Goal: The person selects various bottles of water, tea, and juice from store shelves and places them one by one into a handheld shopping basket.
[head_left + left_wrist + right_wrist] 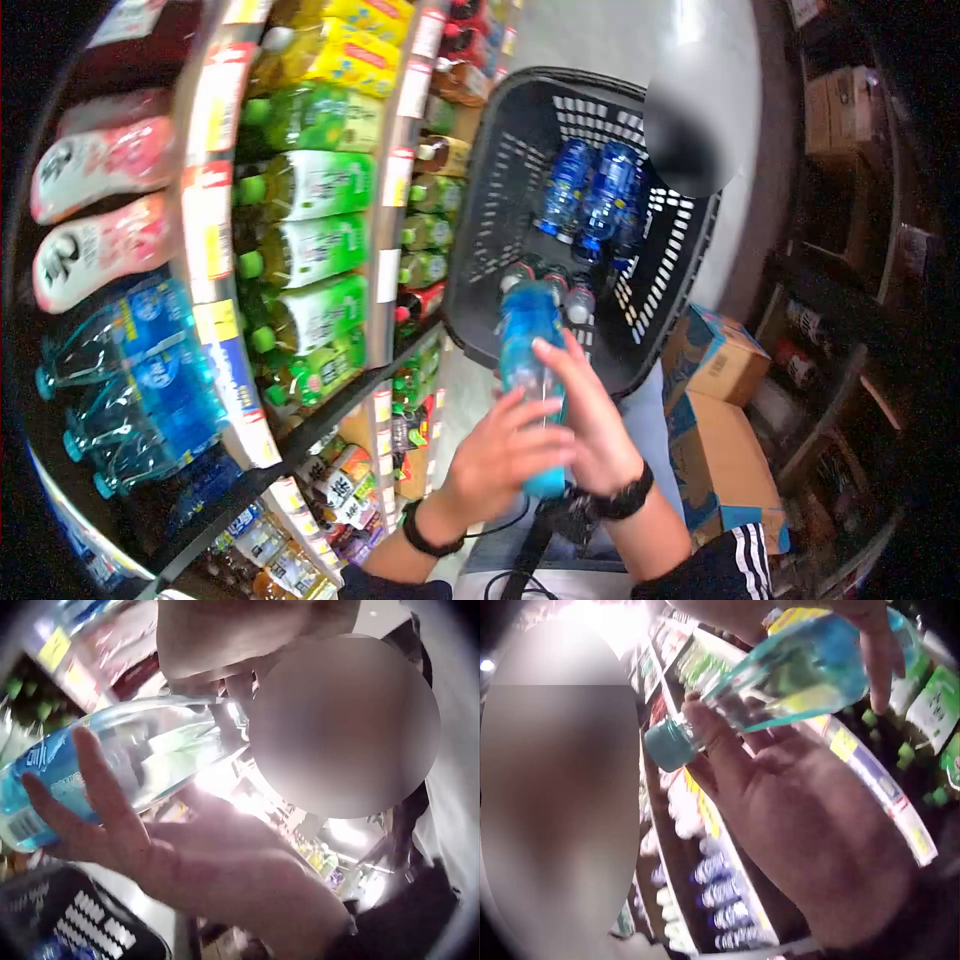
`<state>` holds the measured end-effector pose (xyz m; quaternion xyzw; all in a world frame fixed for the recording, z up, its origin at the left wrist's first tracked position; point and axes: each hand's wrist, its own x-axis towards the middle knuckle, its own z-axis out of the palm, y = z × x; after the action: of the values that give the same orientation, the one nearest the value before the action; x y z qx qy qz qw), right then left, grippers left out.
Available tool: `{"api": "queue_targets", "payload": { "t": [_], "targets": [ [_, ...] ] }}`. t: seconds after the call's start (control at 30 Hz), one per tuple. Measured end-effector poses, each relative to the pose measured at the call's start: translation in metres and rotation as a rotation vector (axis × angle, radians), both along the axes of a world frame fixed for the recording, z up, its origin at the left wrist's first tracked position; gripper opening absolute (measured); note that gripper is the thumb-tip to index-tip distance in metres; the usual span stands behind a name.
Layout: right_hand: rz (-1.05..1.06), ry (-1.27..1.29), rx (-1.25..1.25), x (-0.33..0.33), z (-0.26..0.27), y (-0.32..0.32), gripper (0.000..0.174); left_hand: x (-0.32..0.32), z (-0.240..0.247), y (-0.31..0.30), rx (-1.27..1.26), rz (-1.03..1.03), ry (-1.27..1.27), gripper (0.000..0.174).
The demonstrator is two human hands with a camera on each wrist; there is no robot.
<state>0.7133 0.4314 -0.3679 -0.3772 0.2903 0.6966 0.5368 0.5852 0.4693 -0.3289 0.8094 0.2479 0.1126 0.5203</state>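
A clear blue bottle [530, 320] is held in both hands over the near side of a black basket [466, 290]. My left hand [505, 455] grips its neck end; in the right wrist view this hand [802, 802] has its thumb against the neck, beside the teal cap [669, 746]. My right hand [590, 410] holds the body farther along. In the left wrist view, the right hand's [195, 855] spread fingers lie over the blue label of the bottle [45, 776]. The bottle looks closed and tilted.
Inside the basket lie several blue-labelled bottles [610, 195] and smaller bottles with pale caps [580, 300]. Shelves of green-labelled bottles [325, 245] and large blue bottles [150, 370] stand left. Cardboard boxes [730, 450] are at right, near dark shelving.
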Motion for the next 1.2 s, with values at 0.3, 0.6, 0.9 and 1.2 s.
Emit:
{"api": "queue_targets", "payload": {
  "t": [0.3, 0.6, 0.9, 1.2],
  "targets": [
    [0.032, -0.185, -0.31, 0.014, -0.186, -0.064, 0.074, 0.04, -0.148, -0.057, -0.345, 0.18, 0.315, 0.032],
    [0.217, -0.339, -0.472, 0.033, -0.299, -0.037, 0.084, 0.043, -0.273, -0.054, -0.551, 0.315, 0.429, 0.036],
    [0.546, -0.368, -0.381, 0.038, -0.37, -0.059, 0.071, 0.06, -0.346, -0.076, -0.703, 0.363, 0.535, 0.061],
    [1.21, -1.17, -0.22, 0.026, -0.416, -0.089, 0.028, 0.041, -0.374, -0.081, -0.62, -0.006, 0.486, 0.059]
  ]
}}
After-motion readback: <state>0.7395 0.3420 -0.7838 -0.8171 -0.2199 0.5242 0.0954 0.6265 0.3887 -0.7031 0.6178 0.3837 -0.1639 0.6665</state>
